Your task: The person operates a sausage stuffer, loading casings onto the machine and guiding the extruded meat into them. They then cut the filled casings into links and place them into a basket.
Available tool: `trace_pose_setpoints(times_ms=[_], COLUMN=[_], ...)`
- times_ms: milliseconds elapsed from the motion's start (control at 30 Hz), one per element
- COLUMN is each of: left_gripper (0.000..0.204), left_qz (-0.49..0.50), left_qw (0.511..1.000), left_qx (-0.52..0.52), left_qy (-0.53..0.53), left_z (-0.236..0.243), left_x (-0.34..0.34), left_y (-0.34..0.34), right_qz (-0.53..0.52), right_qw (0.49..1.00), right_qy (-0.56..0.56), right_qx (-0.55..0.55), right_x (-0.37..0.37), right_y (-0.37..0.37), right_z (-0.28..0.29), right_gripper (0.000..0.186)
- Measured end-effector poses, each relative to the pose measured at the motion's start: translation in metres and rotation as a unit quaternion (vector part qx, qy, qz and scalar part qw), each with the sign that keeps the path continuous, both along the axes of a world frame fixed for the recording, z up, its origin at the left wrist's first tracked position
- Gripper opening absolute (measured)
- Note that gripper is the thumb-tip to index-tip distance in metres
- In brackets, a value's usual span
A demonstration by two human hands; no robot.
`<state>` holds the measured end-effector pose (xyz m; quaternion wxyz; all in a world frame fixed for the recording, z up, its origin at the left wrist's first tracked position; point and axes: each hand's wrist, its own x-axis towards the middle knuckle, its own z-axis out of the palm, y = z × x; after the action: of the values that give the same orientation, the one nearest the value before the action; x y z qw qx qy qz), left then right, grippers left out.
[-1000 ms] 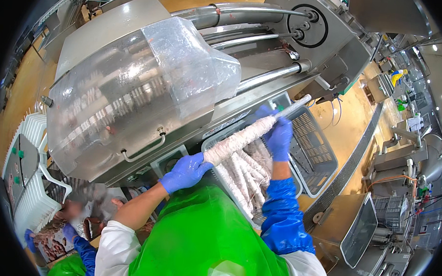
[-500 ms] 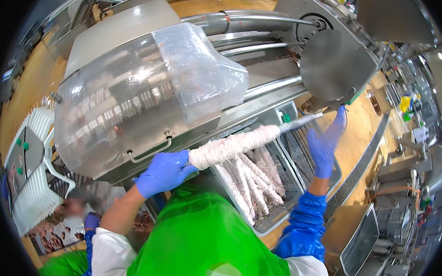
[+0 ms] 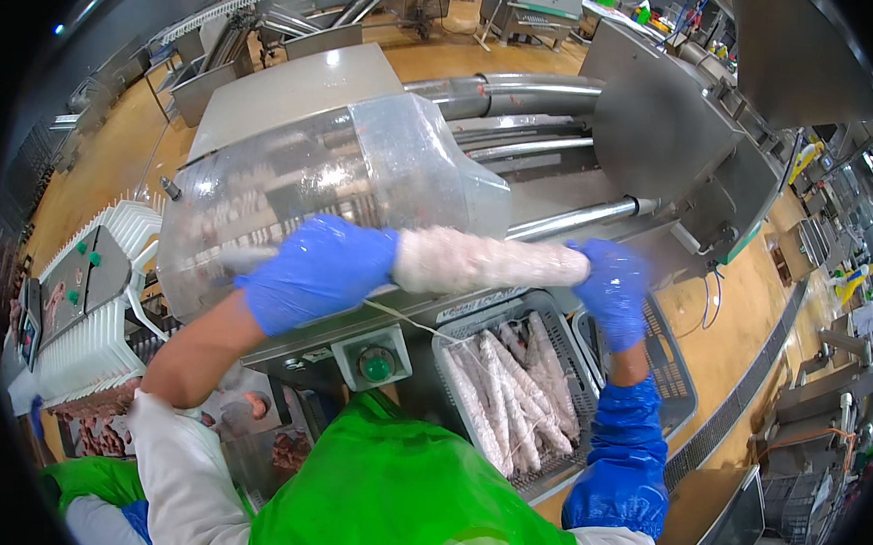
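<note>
A pale pink-white stick of gathered sausage casing (image 3: pixel 486 260) lies nearly level in front of the machine, held between my two gloved hands. My left hand (image 3: pixel 313 266) is closed round its left part, and a blurred whitish tube end (image 3: pixel 247 259) pokes out beyond that fist. At the other end my right hand (image 3: pixel 613 292) wraps the casing's tip, slightly smeared by motion. A thin strand (image 3: pixel 409 319) hangs from near my left hand toward a grey perforated crate (image 3: pixel 555 489), where several more casing sticks (image 3: pixel 524 396) lie.
Behind my hands stands a steel machine with a clear cover (image 3: pixel 423 158) and a horizontal metal tube (image 3: pixel 582 219). A green knob (image 3: pixel 376 365) sits on its front. Another grey crate (image 3: pixel 676 376) is at the right. A co-worker's green apron (image 3: pixel 100 477) shows at lower left.
The casing stick has swung to nearly level and risen. My right hand has come in from beside the machine and closed on its right end. My left hand has lifted.
</note>
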<state>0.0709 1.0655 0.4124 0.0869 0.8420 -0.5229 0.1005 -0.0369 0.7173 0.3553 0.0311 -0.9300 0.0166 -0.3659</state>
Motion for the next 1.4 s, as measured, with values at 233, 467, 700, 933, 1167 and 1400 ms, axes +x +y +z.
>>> trace_pose_setpoints(times_ms=[233,467,700,933,1167,1400], left_gripper=[0.029,0.031,0.037,0.058,0.054,0.049], left_qz=[0.054,0.148,0.206,0.343,0.313,0.244], left_qw=[0.991,0.982,0.953,0.936,0.94,0.949], left_qx=[-0.094,-0.061,-0.135,-0.051,-0.093,-0.099], left_qy=[-0.083,-0.102,-0.176,-0.05,-0.098,-0.172], left_z=[0.014,0.0,-0.011,-0.024,-0.027,-0.031], left_x=[0.041,0.088,0.131,0.143,0.152,0.161], left_y=[0.041,0.115,0.161,0.18,0.164,0.155], right_qz=[-0.012,0.005,0.019,0.163,0.321,0.272], right_qw=[0.992,0.984,0.988,0.98,0.946,0.96], right_qy=[-0.096,-0.149,-0.131,0.009,0.015,0.001], right_qx=[-0.086,-0.102,-0.085,-0.113,-0.041,-0.061], right_x=[0.065,0.144,0.207,0.27,0.292,0.293], right_y=[0.012,0.058,0.084,0.095,0.101,0.084], right_z=[0.027,0.045,0.05,0.033,0.032,0.027], right_gripper=[0.01,0.006,0.007,0.036,0.048,0.051])
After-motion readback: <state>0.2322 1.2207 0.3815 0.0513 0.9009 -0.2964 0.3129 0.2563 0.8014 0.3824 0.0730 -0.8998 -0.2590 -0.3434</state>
